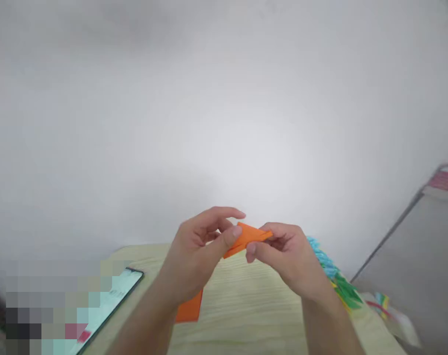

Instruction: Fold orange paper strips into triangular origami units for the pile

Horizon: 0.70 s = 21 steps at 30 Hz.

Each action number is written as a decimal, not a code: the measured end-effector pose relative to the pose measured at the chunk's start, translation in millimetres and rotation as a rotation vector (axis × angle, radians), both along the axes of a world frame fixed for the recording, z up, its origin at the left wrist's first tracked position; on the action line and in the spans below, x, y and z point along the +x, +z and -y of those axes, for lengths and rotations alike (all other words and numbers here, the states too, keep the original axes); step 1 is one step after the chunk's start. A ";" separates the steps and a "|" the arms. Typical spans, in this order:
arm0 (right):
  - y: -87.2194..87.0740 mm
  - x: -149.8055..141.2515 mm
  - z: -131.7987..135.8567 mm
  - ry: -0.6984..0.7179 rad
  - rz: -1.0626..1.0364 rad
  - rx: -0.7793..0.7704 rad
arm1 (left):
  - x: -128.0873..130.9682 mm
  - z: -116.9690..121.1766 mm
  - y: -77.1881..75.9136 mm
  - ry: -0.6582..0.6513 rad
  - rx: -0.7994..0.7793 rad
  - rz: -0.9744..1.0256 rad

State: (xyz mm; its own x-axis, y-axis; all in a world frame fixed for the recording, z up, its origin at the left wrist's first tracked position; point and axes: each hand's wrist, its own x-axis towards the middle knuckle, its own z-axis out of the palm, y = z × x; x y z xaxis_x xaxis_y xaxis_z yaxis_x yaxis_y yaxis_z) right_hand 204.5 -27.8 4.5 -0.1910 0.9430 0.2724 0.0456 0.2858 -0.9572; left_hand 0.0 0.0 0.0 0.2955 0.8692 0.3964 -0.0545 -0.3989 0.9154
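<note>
Above the table, a small folded piece of orange paper (pixel 249 234) is pinched between both hands. My left hand (pixel 205 241) grips its left side with the thumb on top, while the index finger is raised over it. On the other side, my right hand (pixel 283 249) holds the lower right edge between thumb and fingers. The paper has a pointed, layered shape with a narrow folded strip along its lower edge. Under my left wrist lies another orange paper (pixel 189 309), partly hidden by the arm.
A phone (pixel 111 305) with a lit screen lies on the light wood-grain table (pixel 242 315) at the left, partly blurred out. Blue and green crafted pieces (pixel 330 271) sit along the right edge. Behind the table stands a white wall (pixel 224 123).
</note>
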 end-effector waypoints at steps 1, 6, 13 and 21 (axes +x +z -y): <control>0.1 -0.2 -1.0 0.016 -0.012 -0.006 | 1.6 0.1 1.8 0.003 -0.011 0.003; -0.8 -0.4 -2.8 0.071 -0.071 -0.005 | 5.6 -1.1 6.6 -0.034 -0.053 0.057; -3.8 -0.2 -3.0 0.080 -0.075 0.050 | 3.6 -6.0 3.8 -0.145 -0.092 0.143; -4.6 -1.1 -2.7 0.099 -0.097 0.094 | 6.4 -6.0 3.4 -0.209 -0.118 0.165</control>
State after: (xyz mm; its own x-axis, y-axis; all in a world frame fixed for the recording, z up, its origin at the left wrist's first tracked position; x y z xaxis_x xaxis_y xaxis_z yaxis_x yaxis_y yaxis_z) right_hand 203.5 -25.1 -0.1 -0.2502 0.8905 0.3800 -0.0788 0.3725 -0.9247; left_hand 6.4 6.0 3.4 0.4128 0.8394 0.3536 -0.2760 -0.2547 0.9268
